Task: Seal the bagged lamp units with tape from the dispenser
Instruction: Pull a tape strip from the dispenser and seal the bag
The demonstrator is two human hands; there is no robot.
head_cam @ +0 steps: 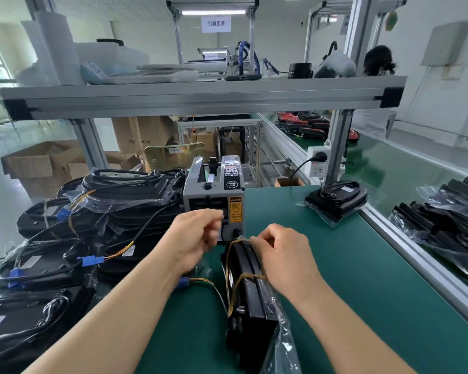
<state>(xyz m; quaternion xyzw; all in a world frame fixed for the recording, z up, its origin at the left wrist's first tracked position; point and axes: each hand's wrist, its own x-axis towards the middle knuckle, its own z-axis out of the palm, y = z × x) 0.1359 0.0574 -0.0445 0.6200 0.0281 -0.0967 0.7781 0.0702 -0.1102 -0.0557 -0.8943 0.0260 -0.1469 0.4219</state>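
Head view. My left hand (197, 233) sits at centre frame with its fingers curled, thumb and forefinger drawn together right at the outlet on the front face of the tape dispenser (214, 195). Whether a strip of tape is already between them I cannot tell, as nothing clear shows there. My right hand (281, 255), just right of centre, grips the upper far end of the bagged lamp unit (246, 290), fingers curled over its top edge and the loose plastic. The unit stands on its narrow edge on the green mat (362, 279). Its long axis runs from the lower centre of the frame up toward the dispenser, and its far end lies just below the dispenser's front. The governing relation: the outlet lies directly above and beyond the unit's far end, my left hand is the nearer one to the outlet, and my right hand steadies the place where a strip would land, so I judge the path from outlet to bag to be short and downward. Stacked lamp units (92, 211) fill the left; another bagged unit (338, 198) rests at the right.
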